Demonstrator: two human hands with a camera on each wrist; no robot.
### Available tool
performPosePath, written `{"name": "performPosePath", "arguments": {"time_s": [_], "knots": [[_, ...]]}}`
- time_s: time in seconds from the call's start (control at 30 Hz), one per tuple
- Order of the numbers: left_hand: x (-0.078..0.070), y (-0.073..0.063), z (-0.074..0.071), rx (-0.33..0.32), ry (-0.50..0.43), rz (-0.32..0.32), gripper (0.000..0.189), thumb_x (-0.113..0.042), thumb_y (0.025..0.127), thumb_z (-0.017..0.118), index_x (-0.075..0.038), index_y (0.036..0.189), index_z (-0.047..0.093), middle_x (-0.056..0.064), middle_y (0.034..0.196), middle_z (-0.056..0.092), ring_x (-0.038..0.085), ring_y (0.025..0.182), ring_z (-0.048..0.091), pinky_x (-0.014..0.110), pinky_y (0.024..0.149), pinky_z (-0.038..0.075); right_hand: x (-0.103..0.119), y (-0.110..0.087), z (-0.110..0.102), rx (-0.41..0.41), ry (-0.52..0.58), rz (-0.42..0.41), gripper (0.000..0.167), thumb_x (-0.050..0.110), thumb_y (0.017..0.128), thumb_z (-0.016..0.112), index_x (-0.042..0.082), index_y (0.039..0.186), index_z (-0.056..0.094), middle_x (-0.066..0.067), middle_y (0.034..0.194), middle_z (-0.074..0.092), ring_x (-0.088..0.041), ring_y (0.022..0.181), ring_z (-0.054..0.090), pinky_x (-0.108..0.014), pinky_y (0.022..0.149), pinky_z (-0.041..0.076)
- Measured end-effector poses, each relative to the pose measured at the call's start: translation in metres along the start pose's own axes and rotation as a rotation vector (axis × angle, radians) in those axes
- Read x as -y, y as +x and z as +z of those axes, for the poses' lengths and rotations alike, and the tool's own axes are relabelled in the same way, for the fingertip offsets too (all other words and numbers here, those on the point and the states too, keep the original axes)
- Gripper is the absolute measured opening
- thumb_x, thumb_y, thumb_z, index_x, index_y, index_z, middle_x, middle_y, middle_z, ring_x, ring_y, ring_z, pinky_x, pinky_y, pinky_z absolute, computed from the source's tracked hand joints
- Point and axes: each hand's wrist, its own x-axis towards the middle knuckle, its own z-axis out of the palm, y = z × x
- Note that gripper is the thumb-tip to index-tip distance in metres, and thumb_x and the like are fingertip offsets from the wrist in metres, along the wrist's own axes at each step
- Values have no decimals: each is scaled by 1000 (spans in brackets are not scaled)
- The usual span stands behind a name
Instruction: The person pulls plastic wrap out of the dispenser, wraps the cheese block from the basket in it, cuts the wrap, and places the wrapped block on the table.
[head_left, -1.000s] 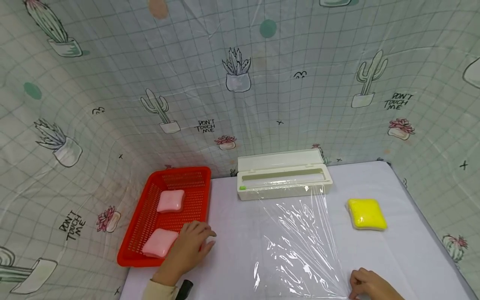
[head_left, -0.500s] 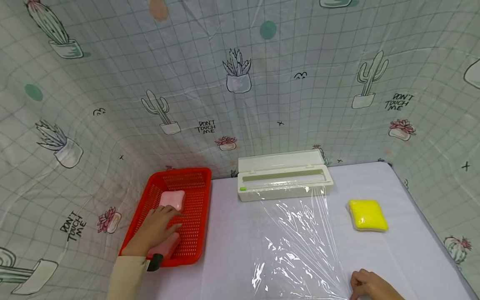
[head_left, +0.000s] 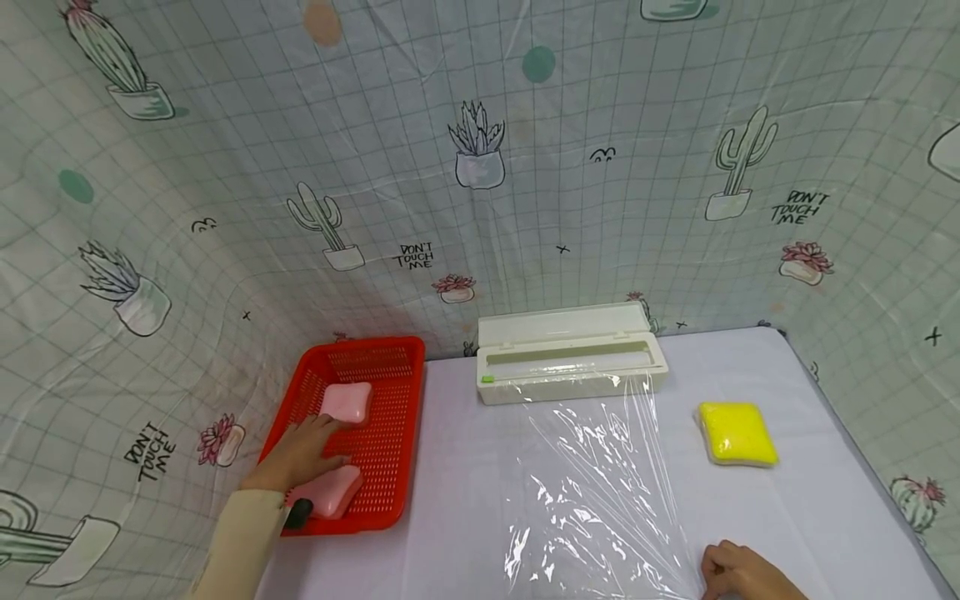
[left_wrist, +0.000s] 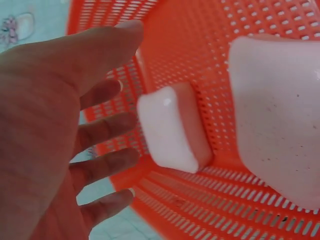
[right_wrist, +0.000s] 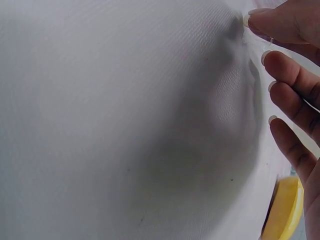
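Observation:
My left hand (head_left: pixel 303 450) reaches over the red plastic basket (head_left: pixel 413 408), fingers apart and holding nothing. In the left wrist view its fingertips come close to the farther pink cushion-shaped block (left_wrist: pixel 167 132). The nearer pink block (head_left: pixel 333 493) lies partly under my wrist in the head view. At the bottom right of the head view, my right hand (head_left: pixel 744 572) pinches a corner of the clear cling film (head_left: pixel 592 508) between thumb and forefinger. Its other fingers (right_wrist: pixel 290 97) are spread loosely. The film stretches over the table from a white dispenser box (head_left: pixel 573 389) with its lid up.
A yellow cushion-shaped block (head_left: pixel 738 435), shiny as if wrapped, lies on the white-covered table (head_left: pixel 457 467) right of the film. Behind the table and along both sides hangs a cactus-print curtain (head_left: pixel 555 192). A black strap piece (head_left: pixel 298 513) sits at my left wrist.
My left hand has moved left from the basket's near right edge to above the pink blocks inside. My right hand stays at the film's corner.

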Motion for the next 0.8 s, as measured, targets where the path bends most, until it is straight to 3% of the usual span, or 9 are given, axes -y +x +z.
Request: {"name": "performPosePath", "arguments": {"time_s": [0.27,0.47,0.6,0.8], "knots": [[8,5,6,156,-71,-138,73,-31,90,84,2,148,55,34,147,53,60,138,44,79,113,27,0,-2,2,32,15,28,17,32,74,93,25,66,79,25,84,48,11,74,37,-15,57,36],[9,10,8,216,-107,-163,76,-35,90,84,4,149,53,33,150,51,56,136,45,74,112,35,0,-5,3,40,18,68,19,31,74,93,25,64,78,27,84,47,11,73,37,-17,56,37],[12,13,13,242,-80,-165,76,-32,89,85,5,147,54,33,150,51,56,136,46,72,112,36,1,-5,4,34,6,86,22,34,75,94,26,63,77,30,84,46,11,72,37,-17,56,37],[14,11,18,303,-96,-244,81,-29,88,86,5,151,49,36,155,43,60,143,38,73,114,32,4,-5,3,22,-16,85,24,33,74,94,26,60,75,31,83,44,11,71,36,-16,55,36]]}}
